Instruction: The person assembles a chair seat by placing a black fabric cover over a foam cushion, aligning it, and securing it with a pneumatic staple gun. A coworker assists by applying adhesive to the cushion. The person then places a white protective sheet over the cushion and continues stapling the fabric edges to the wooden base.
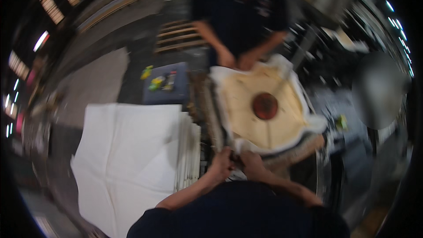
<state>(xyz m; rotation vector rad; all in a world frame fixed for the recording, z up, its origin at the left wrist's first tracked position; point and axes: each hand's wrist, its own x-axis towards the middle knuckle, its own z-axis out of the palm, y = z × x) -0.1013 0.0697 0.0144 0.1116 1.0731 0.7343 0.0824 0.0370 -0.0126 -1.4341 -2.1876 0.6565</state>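
Both hands, left hand (pixel 221 164) and right hand (pixel 250 162), grip the near edge of the cream square plate (pixel 264 105); a stack of white cloths (pixel 132 150) lies left, while a co-worker's hands (pixel 238 59) hold the far edge.

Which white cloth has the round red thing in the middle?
The cream cloth stretched over the square frame, held by both pairs of hands, has the red disc. The white sheets stacked to its left are plain and untouched.
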